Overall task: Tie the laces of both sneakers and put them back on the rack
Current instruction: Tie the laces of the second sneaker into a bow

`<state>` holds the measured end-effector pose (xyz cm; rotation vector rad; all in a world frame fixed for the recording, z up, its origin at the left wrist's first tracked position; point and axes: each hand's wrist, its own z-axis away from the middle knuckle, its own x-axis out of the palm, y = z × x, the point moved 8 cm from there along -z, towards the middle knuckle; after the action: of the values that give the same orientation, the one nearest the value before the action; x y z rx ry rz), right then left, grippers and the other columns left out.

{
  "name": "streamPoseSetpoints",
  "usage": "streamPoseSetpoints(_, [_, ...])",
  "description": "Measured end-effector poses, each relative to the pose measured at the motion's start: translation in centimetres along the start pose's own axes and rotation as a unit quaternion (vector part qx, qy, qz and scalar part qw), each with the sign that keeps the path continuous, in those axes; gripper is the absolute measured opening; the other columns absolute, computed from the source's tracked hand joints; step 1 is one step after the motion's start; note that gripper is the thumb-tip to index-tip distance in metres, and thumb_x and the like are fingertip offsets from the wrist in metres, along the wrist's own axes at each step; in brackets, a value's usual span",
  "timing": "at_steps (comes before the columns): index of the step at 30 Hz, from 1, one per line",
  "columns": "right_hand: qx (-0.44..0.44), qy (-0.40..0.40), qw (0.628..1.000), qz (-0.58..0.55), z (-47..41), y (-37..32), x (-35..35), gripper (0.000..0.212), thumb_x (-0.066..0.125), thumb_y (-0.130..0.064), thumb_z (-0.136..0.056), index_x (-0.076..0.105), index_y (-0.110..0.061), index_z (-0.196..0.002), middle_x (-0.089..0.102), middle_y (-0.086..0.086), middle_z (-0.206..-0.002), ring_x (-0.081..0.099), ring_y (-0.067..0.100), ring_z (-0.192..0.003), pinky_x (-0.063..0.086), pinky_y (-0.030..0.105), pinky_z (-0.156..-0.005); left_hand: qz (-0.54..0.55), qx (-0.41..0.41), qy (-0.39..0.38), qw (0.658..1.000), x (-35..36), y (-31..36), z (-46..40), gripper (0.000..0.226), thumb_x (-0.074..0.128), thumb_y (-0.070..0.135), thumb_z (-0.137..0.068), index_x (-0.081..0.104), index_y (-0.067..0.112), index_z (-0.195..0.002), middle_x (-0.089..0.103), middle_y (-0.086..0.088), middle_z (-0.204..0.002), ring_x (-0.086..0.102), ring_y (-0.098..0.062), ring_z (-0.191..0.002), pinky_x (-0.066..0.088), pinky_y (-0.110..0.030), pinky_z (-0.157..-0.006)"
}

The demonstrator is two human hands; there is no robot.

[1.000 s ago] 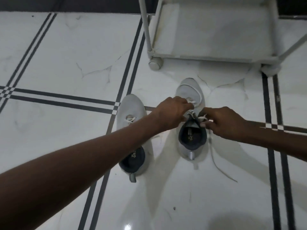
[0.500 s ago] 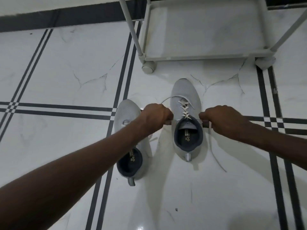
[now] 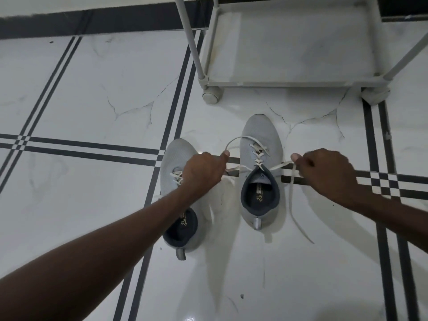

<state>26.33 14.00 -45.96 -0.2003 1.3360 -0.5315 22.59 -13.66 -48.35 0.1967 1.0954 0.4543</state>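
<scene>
Sneaker laces point(image 3: 258, 156): thin, flat, limp; best held near the eyelets. Left hand point(image 3: 203, 172) and right hand point(image 3: 324, 172) each pinch one lace end, drawn taut sideways.

Hidden or cut off, as I see it from the head view:
- Left sneaker point(image 3: 183, 198): my left forearm covers its middle and part of its laces.
- Left hand point(image 3: 203, 173): fingertips curled under; I cannot see the lace inside the fist.
- Right hand point(image 3: 328, 176): its grip point is likewise concealed.
- Rack point(image 3: 289, 83): upper shelves cut by the top edge.
- Insole print: too small to read.
</scene>
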Motion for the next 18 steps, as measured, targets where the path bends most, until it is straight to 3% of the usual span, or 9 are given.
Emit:
streamPoseSetpoints(1, [0.077, -0.073, 0.989, -0.100, 0.1, 0.4, 1.4, 0.051, 0.047, -0.044, -0.097, 0.068, -0.009, -0.067, 0.069, 0.004, -0.062, 0.060, 0.020, -0.055, 0.047, 0.030, -0.057, 0.128, -0.067, -0.083, 0.986, 1.8, -0.5, 0.1, 0.062, 0.045, 0.058, -0.094, 0.069, 0.003, -0.080, 0.071, -0.008, -0.071, 0.066, -0.021, -0.059, 0.055, -0.029, -0.057])
streamPoseSetpoints(2, [0.155, -0.139, 0.952, -0.224, 0.3, 0.5, 3.1, 0.047, 0.050, -0.040, -0.097, 0.069, -0.005, -0.073, 0.069, 0.005, -0.063, 0.059, 0.019, -0.054, 0.048, 0.028, -0.055, 0.232, -0.110, -0.122, 0.959, 3.0, -0.3, 0.2, 0.056, 0.053, 0.056, -0.091, 0.071, 0.003, -0.082, 0.070, -0.007, -0.068, 0.063, -0.018, -0.053, 0.053, -0.025, -0.051])
streamPoseSetpoints(4, [0.250, -0.198, 0.864, -0.389, 0.3, -0.5, 4.8, 0.026, 0.054, -0.024, -0.097, 0.066, -0.001, -0.091, 0.063, 0.009, -0.071, 0.054, 0.019, -0.058, 0.051, 0.026, -0.057, 0.312, -0.126, -0.116, 0.935, 3.7, 0.6, -0.5, 0.038, 0.070, 0.040, -0.085, 0.072, 0.002, -0.087, 0.068, -0.009, -0.069, 0.061, -0.015, -0.052, 0.054, -0.024, -0.052])
streamPoseSetpoints(6, [0.258, -0.178, 0.845, -0.434, -0.7, -1.1, 4.1, 0.018, 0.054, -0.010, -0.095, 0.067, 0.001, -0.099, 0.065, 0.013, -0.081, 0.058, 0.019, -0.067, 0.055, 0.031, -0.074, 0.329, -0.101, -0.070, 0.936, 3.2, 2.2, -1.3, 0.016, 0.074, 0.018, -0.083, 0.072, 0.003, -0.084, 0.068, -0.010, -0.070, 0.062, -0.018, -0.057, 0.060, -0.030, -0.064])
streamPoseSetpoints(8, [0.221, -0.142, 0.852, -0.453, -1.9, -1.9, 2.5, 0.017, 0.054, -0.005, -0.093, 0.070, 0.002, -0.095, 0.070, 0.019, -0.094, 0.064, 0.023, -0.079, 0.055, 0.038, -0.087, 0.364, -0.069, -0.047, 0.928, 2.6, 3.9, -1.9, 0.004, 0.072, 0.010, -0.083, 0.071, 0.006, -0.083, 0.070, -0.011, -0.073, 0.066, -0.021, -0.063, 0.061, -0.032, -0.070])
streamPoseSetpoints(11, [0.120, -0.119, 0.873, -0.457, -3.2, -4.2, -0.5, 0.016, 0.056, -0.008, -0.095, 0.069, 0.002, -0.095, 0.074, 0.018, -0.099, 0.072, 0.028, -0.091, 0.057, 0.038, -0.089, 0.384, -0.025, -0.116, 0.916, 2.9, 6.9, -1.4, 0.016, 0.068, 0.007, -0.085, 0.074, 0.008, -0.100, 0.075, -0.013, -0.082, 0.074, -0.025, -0.071, 0.062, -0.032, -0.067])
streamPoseSetpoints(14, [0.001, -0.069, 0.914, -0.399, -4.5, -6.4, -3.6, 0.014, 0.065, -0.013, -0.091, 0.075, -0.004, -0.092, 0.077, 0.008, -0.095, 0.073, 0.022, -0.093, 0.058, 0.035, -0.087, 0.328, 0.032, -0.204, 0.922, 3.4, 9.4, -0.1, 0.024, 0.062, 0.002, -0.084, 0.076, 0.010, -0.103, 0.071, -0.006, -0.074, 0.065, -0.016, -0.060, 0.053, -0.021, -0.055])
streamPoseSetpoints(18, [-0.014, -0.098, 0.933, -0.345, -5.7, -7.2, -4.0, 0.011, 0.070, -0.012, -0.087, 0.077, -0.004, -0.089, 0.076, 0.011, -0.096, 0.073, 0.024, -0.092, 0.059, 0.036, -0.087, 0.323, 0.092, -0.310, 0.889, 2.6, 11.2, 0.9, 0.020, 0.060, 0.012, -0.088, 0.076, 0.008, -0.100, 0.068, -0.008, -0.080, 0.057, -0.014, -0.063, 0.045, -0.023, -0.058])
